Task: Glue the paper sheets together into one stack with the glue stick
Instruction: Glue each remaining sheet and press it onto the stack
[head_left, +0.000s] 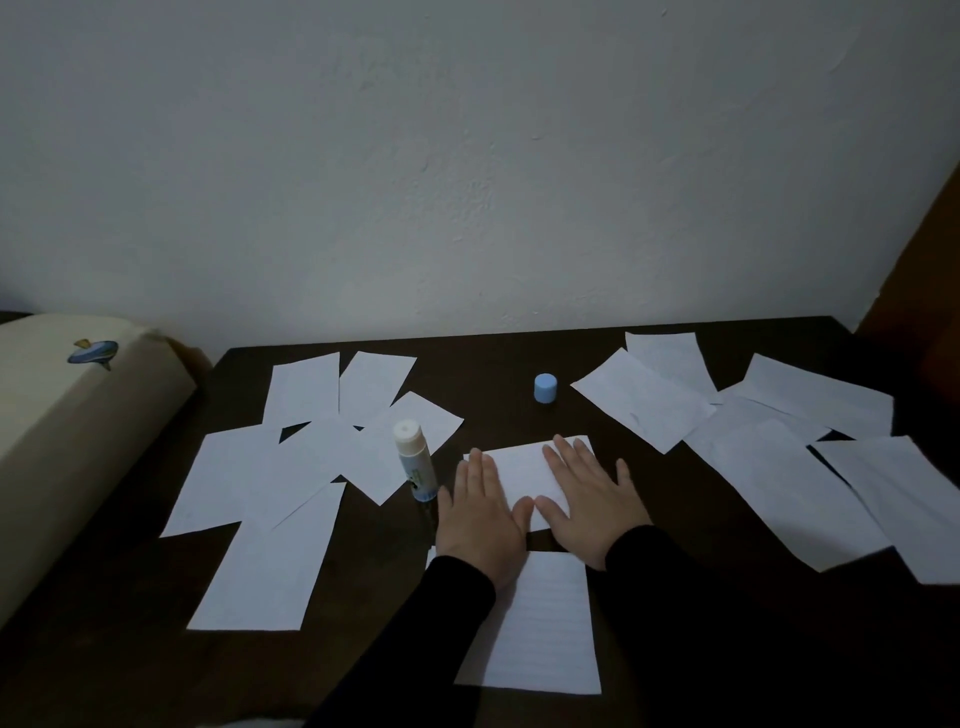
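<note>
Hands, left (480, 512) and right (587, 493), lay flat with straight fingers pressing the stack (524, 470) on the table (498, 379) (a bonding step, apparently), so next likely meant gripping the uncapped glue stick (414, 460) just left, its cap (545, 387) farther back.

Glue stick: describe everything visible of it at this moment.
The glue stick stands upright and uncapped on the dark table, its pale glue tip exposed above a white-and-blue plastic tube with a small label. It stands just left of the left hand, and neither hand holds it. Its blue cap sits apart, farther back.
</note>
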